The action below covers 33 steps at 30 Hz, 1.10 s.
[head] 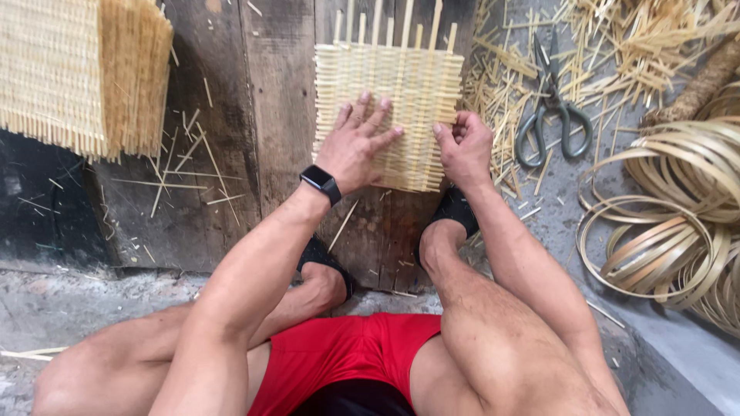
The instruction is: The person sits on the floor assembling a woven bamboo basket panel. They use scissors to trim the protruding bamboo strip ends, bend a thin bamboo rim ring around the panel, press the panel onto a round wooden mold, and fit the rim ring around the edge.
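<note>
On the dark wooden boards (pixel 270 115) between the person's feet lies a small woven bamboo mat (pixel 408 85), and both hands rest on its near half. The left hand (pixel 356 145) lies flat with fingers spread, pressing the weave down. The right hand (pixel 464 148) is curled at the mat's right edge, thumb and fingers pinched together, apparently on a strip end, though what it grips is too small to make out. The mat lies directly ahead of the hands, its loose upright strips pointing away from the person; the right hand is nearer the open edge. A black watch (pixel 321 183) sits on the left wrist. To the right, on the grey floor, lie scissors (pixel 552 108) amid bamboo offcuts (pixel 632 38), with coils of split bamboo (pixel 678 216) beyond. A larger woven panel (pixel 77 69) is cut off at the top left. The mat's near edge is hidden by the hands.
</note>
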Tool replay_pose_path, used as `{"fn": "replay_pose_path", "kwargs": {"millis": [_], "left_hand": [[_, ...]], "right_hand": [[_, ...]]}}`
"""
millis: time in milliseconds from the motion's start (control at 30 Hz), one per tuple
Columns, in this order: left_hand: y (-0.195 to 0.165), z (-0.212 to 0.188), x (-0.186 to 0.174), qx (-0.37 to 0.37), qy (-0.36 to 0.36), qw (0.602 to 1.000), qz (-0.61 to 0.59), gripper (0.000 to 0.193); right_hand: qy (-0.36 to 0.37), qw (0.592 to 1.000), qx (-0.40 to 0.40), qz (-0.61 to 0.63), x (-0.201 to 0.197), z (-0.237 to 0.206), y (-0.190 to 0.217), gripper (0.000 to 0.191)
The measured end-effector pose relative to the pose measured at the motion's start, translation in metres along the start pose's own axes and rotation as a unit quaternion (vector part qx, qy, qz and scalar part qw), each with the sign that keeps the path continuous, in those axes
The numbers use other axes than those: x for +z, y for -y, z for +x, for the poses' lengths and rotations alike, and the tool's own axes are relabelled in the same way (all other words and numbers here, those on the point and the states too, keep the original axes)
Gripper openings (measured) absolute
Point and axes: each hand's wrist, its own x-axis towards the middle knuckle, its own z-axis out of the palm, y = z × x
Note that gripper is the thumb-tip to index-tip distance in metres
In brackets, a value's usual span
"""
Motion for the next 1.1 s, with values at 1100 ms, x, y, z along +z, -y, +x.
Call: {"fn": "replay_pose_path", "kwargs": {"millis": [1100], "left_hand": [[-0.049, -0.023, -0.012, 0.014, -0.004, 0.999, 0.051, 0.087]], "right_hand": [[-0.482, 0.719, 0.128, -0.484, -0.363, -0.249, -0.021, 0.038]]}}
